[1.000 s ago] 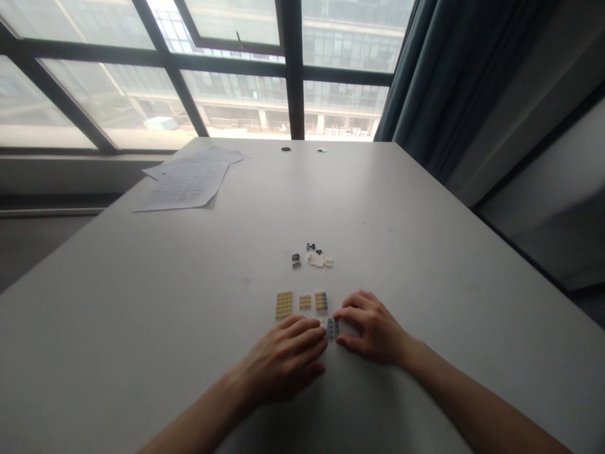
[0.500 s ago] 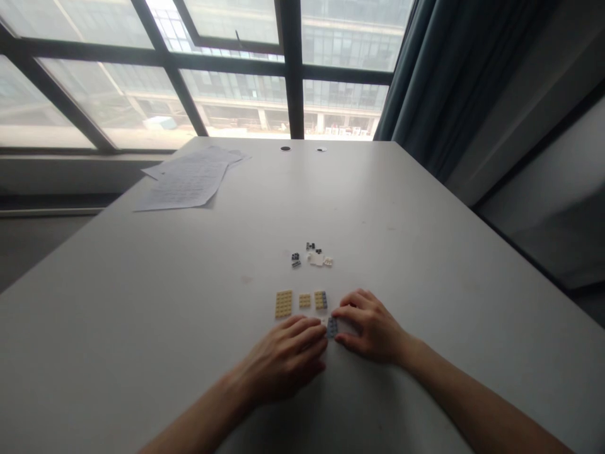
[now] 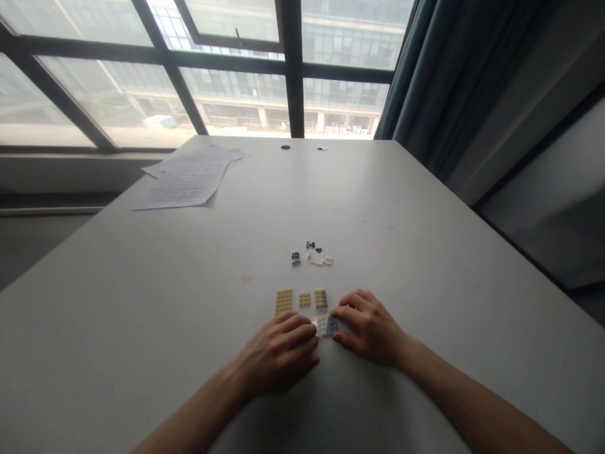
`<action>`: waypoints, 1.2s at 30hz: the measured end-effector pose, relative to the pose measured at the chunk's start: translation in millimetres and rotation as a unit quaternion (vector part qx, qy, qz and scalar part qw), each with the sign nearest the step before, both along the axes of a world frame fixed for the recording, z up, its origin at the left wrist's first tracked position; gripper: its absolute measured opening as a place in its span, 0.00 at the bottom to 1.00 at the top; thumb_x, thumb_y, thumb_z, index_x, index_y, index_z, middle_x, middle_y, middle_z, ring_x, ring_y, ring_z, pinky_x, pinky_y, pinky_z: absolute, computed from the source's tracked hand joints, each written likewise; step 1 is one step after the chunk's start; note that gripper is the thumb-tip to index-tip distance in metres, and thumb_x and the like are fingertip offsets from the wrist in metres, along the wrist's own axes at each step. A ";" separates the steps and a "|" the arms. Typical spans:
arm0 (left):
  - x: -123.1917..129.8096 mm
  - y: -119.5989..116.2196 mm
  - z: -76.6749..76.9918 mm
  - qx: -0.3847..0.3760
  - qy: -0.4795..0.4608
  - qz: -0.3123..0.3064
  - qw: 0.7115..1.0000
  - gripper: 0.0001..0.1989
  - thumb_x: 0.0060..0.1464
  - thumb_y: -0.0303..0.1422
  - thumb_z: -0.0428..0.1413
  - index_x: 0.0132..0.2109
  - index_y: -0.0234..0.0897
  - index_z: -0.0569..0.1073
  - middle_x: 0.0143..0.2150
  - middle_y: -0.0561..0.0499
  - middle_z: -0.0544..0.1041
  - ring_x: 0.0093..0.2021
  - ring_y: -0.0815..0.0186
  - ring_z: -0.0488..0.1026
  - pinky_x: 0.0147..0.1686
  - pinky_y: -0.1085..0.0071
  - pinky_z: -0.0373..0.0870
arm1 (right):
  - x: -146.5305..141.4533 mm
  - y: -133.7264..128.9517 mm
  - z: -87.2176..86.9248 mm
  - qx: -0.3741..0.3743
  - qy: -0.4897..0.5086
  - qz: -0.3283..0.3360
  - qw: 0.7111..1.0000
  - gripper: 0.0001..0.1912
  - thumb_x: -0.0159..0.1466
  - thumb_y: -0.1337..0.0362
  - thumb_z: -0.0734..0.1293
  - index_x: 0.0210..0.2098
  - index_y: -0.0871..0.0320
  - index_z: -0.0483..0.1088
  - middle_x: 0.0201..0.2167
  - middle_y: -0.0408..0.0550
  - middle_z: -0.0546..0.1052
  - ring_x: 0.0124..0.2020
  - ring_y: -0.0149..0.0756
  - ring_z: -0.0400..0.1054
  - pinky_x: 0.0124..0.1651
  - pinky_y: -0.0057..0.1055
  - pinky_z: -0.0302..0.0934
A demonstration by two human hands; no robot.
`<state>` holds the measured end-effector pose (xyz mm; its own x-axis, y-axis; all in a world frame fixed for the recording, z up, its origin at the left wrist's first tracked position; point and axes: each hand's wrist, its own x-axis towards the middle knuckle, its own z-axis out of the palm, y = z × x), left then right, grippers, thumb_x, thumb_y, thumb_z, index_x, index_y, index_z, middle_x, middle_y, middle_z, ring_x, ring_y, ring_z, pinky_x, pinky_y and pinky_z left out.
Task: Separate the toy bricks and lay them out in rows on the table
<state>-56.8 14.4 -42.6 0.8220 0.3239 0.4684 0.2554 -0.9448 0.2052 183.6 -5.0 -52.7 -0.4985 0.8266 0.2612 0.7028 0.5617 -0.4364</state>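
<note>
A white studded building plate and a grey studded building plate lie side by side on the table, close together. My left hand is at the white plate's left edge, its fingers curled together and covering part of it. From the right, the thumb and index finger of my right hand close on the grey plate's edge. Just beyond them sit a large tan plate, a small tan plate and a tan plate with a grey strip. My left fingers reach the large tan plate's near edge in view.
Farther back lie a white piece, a small white studded piece and several small dark pieces. Printed papers rest at the table's far left. A window and a dark curtain stand beyond the white table.
My left hand has drawn slightly left, and the white plate it mostly covered now shows beside the grey one. My right hand has barely moved.
</note>
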 end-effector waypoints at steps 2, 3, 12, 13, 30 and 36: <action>-0.3 -0.1 -1.1 0.002 0.002 0.003 1.000 0.07 0.57 0.30 0.53 0.42 0.34 0.73 0.36 0.45 0.75 0.40 0.61 0.73 0.43 0.64 0.71 | -0.3 0.2 -0.5 0.001 -0.001 -0.002 1.000 0.15 0.60 0.57 0.68 0.44 0.57 0.71 0.41 0.50 0.73 0.43 0.42 0.62 0.49 0.41 0.58; -0.3 -0.1 -1.5 0.002 0.006 0.004 1.000 0.07 0.57 0.30 0.53 0.42 0.34 0.73 0.36 0.45 0.75 0.41 0.61 0.72 0.43 0.63 0.71 | -0.3 0.2 -0.7 0.002 -0.002 -0.003 1.000 0.15 0.60 0.57 0.68 0.44 0.57 0.71 0.41 0.50 0.73 0.43 0.42 0.62 0.49 0.42 0.58; 1.3 -0.9 0.2 0.003 0.017 0.012 1.000 0.08 0.57 0.30 0.54 0.44 0.34 0.72 0.37 0.45 0.75 0.42 0.60 0.72 0.44 0.63 0.71 | -0.5 -0.7 0.3 0.007 -0.001 -0.002 1.000 0.14 0.60 0.57 0.68 0.44 0.57 0.71 0.41 0.51 0.73 0.43 0.43 0.62 0.49 0.41 0.58; 1.3 -0.9 0.3 0.004 0.019 0.012 1.000 0.09 0.57 0.30 0.54 0.44 0.34 0.72 0.38 0.45 0.75 0.42 0.60 0.72 0.44 0.63 0.71 | -0.7 -0.8 0.8 0.007 -0.001 -0.002 1.000 0.14 0.60 0.57 0.68 0.44 0.57 0.71 0.41 0.51 0.73 0.43 0.42 0.62 0.49 0.41 0.58; 1.0 -0.7 -0.4 0.002 0.025 0.021 0.999 0.09 0.57 0.30 0.52 0.45 0.34 0.71 0.38 0.44 0.75 0.42 0.60 0.72 0.44 0.62 0.71 | -2.6 -0.8 1.0 0.018 -0.009 -0.006 1.000 0.13 0.61 0.58 0.67 0.44 0.57 0.71 0.40 0.51 0.73 0.43 0.42 0.62 0.49 0.41 0.58; 0.9 -0.9 -1.0 0.006 0.020 0.020 1.000 0.09 0.57 0.30 0.53 0.45 0.34 0.71 0.39 0.44 0.75 0.42 0.60 0.72 0.43 0.63 0.71 | -2.1 -0.2 0.8 0.021 -0.003 -0.004 1.000 0.14 0.60 0.58 0.67 0.44 0.57 0.71 0.40 0.51 0.73 0.42 0.42 0.63 0.48 0.41 0.59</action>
